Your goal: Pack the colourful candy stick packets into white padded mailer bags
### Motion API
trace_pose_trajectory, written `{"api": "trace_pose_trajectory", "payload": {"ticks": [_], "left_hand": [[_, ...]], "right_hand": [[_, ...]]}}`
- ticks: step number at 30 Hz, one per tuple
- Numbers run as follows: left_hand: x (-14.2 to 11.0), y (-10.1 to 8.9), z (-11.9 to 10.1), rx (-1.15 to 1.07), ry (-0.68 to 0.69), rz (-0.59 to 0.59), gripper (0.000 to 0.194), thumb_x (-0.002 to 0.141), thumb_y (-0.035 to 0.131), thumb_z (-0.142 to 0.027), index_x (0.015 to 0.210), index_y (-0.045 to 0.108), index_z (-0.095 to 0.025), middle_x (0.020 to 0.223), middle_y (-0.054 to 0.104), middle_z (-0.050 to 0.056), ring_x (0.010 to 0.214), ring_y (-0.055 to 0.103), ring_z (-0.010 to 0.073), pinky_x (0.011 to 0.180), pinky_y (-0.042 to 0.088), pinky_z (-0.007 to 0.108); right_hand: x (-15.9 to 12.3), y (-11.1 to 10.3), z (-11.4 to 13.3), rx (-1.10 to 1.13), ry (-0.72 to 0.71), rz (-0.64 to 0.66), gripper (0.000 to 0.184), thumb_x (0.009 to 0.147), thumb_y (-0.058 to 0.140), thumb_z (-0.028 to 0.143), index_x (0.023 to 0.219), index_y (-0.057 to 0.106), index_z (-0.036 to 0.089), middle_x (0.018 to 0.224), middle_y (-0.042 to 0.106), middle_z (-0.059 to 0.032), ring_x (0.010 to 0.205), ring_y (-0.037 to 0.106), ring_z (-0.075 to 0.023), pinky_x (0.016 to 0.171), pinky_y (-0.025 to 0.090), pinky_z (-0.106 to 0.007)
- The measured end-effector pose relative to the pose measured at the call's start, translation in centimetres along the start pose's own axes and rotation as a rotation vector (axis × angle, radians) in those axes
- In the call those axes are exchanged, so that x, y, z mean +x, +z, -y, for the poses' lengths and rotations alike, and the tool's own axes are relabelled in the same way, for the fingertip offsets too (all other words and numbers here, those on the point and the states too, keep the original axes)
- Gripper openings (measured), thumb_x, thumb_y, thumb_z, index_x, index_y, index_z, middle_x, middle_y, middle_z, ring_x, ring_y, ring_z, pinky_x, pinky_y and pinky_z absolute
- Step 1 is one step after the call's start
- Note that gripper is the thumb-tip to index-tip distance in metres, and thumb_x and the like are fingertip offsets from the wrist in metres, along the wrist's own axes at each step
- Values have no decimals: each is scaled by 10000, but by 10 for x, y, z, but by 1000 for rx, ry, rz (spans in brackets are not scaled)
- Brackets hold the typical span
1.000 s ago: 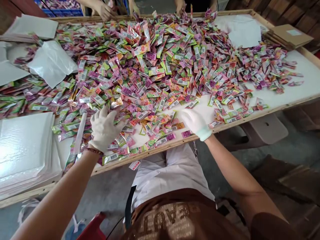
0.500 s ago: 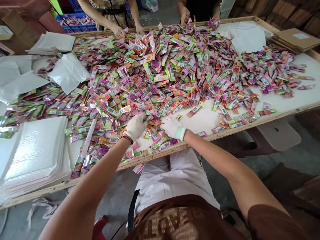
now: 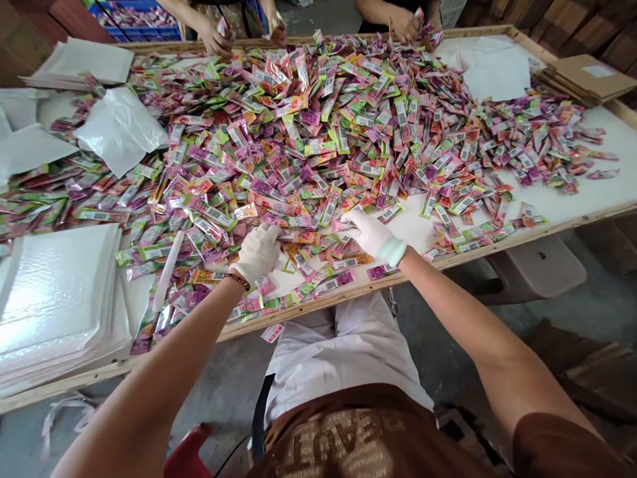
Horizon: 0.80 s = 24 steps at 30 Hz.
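Note:
My left hand (image 3: pixel 259 253), in a white glove with a beaded bracelet at the wrist, has its fingers curled down on the near edge of a heap of small printed sachets (image 3: pixel 298 166). At its fingertips lies an orange-pink sachet (image 3: pixel 306 237), which it seems to pinch. My right hand (image 3: pixel 367 235), gloved in white with a pale green cuff, is closed on a pink sachet (image 3: pixel 341 226). Between and below the hands several loose sachets (image 3: pixel 334 284) lie on the white tabletop (image 3: pixel 415 222). The fingers' undersides are hidden.
White padded mailers (image 3: pixel 54 285) are stacked at left, with a clear plastic bag (image 3: pixel 122 129) behind. Flat cardboard (image 3: pixel 592 76) lies at far right. A wooden rim (image 3: pixel 298 309) edges the table. Two people's hands (image 3: pixel 213 36) work opposite. A stool (image 3: pixel 542 265) stands below right.
My right hand has moved right and slightly away from me, and now grips a pink sachet. My left hand has shifted slightly left. The gap between them is wider, and the view has shifted.

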State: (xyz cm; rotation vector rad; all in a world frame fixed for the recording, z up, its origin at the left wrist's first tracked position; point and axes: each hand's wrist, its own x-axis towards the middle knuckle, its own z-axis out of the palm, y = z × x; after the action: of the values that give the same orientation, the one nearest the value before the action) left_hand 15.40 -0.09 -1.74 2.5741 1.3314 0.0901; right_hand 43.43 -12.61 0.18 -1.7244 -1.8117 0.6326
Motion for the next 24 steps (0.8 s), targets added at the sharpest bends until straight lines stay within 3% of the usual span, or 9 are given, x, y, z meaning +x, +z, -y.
{"api": "trace_pose_trajectory", "payload": {"ticks": [4,6,8,12,15,18,20,22,24], "left_hand": [[-16,-15,7,-227,76,-168,291,809,417,-158,1065,553,-192,930,655,81,852,621,220,805,509,352],[-27,-22,3,-268,169,-123,344,796,438,-185,1126,539,-193,936,662,65,844,623,209,797,514,340],[-34,-20,-6,-180,282,-2,387,764,495,-207,1144,569,-201,969,679,68,879,633,222,814,512,350],[-35,4,-21,129,486,163,343,796,542,-184,1106,684,-221,995,691,108,948,636,272,873,486,419],[-35,16,-21,191,522,170,290,867,497,-156,1043,720,-214,945,681,124,901,638,270,821,493,427],[-45,13,-13,149,582,64,254,892,480,-171,995,710,-198,1009,677,146,925,633,284,845,499,460],[-52,5,-7,51,569,-40,238,895,471,-185,1007,681,-197,1088,670,152,991,630,284,901,501,462],[-52,-4,-4,-79,457,-117,249,902,446,-193,1061,638,-201,1048,676,130,974,639,255,888,517,410],[-42,-11,-6,-195,311,-143,267,912,444,-229,1134,588,-196,948,680,94,871,646,224,814,529,357]], "right_hand": [[-6,-3,-9,-88,-6,12,460,890,665,293,1333,597,191,1292,662,-121,1149,631,-276,970,488,-402],[-6,-5,-17,-181,-22,49,410,895,629,240,1303,650,205,1275,669,-108,1140,629,-269,958,488,-387],[-2,-2,-24,-290,-62,137,414,885,579,154,1275,686,241,1232,680,-81,1103,632,-253,929,481,-363],[6,14,-27,-510,-73,318,545,827,533,42,1289,687,288,1184,679,-70,991,630,-241,831,450,-343],[2,20,-29,-573,-51,333,471,809,534,29,1198,720,218,1122,675,-101,923,613,-239,785,417,-338],[-9,11,-31,-608,-23,253,302,808,563,78,1034,739,174,1069,653,-124,911,584,-256,775,400,-354],[-16,1,-29,-603,-20,137,251,788,585,98,988,726,157,1093,636,-140,959,563,-280,802,398,-370],[-17,-5,-20,-545,-58,54,273,772,579,86,1004,709,148,1097,641,-138,1000,552,-291,849,394,-382],[-11,-2,-6,-472,-88,73,320,784,558,83,1064,696,157,1059,666,-117,1000,560,-284,890,382,-389]]}}
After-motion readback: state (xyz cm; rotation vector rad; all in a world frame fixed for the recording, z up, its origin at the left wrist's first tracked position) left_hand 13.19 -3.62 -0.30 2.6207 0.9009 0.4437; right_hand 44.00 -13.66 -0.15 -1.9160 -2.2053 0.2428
